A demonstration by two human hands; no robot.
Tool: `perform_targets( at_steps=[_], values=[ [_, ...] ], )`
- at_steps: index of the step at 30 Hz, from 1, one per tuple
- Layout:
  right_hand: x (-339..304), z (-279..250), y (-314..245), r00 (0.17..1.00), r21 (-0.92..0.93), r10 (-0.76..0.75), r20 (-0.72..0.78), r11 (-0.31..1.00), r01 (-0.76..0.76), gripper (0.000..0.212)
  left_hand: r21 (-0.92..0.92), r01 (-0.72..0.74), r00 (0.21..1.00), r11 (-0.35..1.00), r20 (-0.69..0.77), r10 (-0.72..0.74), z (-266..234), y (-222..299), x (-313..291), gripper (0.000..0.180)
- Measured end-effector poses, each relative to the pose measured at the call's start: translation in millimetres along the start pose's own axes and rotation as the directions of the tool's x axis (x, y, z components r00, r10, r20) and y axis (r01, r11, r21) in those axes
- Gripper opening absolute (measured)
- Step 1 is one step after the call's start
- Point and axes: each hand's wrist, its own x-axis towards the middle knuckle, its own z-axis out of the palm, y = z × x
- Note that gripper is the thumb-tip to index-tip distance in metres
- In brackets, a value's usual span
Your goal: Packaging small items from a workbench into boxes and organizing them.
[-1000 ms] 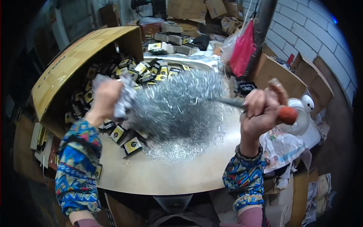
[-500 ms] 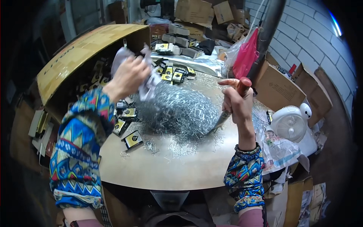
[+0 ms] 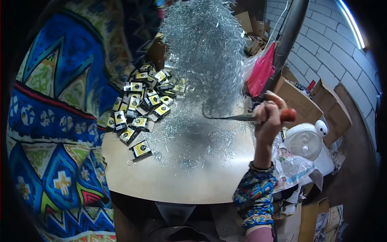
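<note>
A large clump of small silvery wire pieces (image 3: 201, 52) hangs over the far middle of the table, reaching the top edge of the view. My left arm, in a patterned blue sleeve (image 3: 60, 121), is raised close and fills the left side; its hand is out of view. To the right of the clump, my right hand (image 3: 268, 119) is closed round a tool with a reddish handle (image 3: 288, 115). The tool's dark, narrow, hooked metal end (image 3: 225, 117) points left, by the clump's lower edge. Loose wire pieces (image 3: 187, 149) lie scattered below it on the table (image 3: 169, 185).
Several small black, yellow and white boxes (image 3: 139, 103) are heaped at the left of the table. On the right stand a white fan (image 3: 304, 141), crumpled plastic (image 3: 292, 167) and open cartons (image 3: 298, 92). A pink bag (image 3: 262, 72) hangs by a dark pole (image 3: 292, 28).
The wire clump has risen off the table. My left arm has come up close, taking its hand and the greyish cloth out of view. The tool has turned to point left.
</note>
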Motion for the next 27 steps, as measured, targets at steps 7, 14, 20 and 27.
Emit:
perform_targets(
  at_steps=[7,14,20,27],
  values=[
    [-16,45,54,0.983,0.188,0.15,-0.11,0.974,-0.128,0.018,0.2,0.102,0.994,0.974,-0.058,-0.092,-29,14,-11,0.052],
    [-3,67,49,0.932,0.2,0.037,-0.359,0.979,0.038,0.015,0.391,0.177,0.982,0.903,-0.128,-0.138,-55,23,-16,0.073],
    [15,44,9,0.907,0.358,-0.161,-0.389,0.881,0.31,0.015,0.468,0.22,0.97,0.856,-0.199,-0.14,-55,3,-22,0.088],
    [30,54,2,0.949,0.564,-0.138,-0.284,0.776,0.282,0.015,0.614,0.21,0.886,0.761,-0.449,0.118,25,-121,-61,0.041]
  ],
)
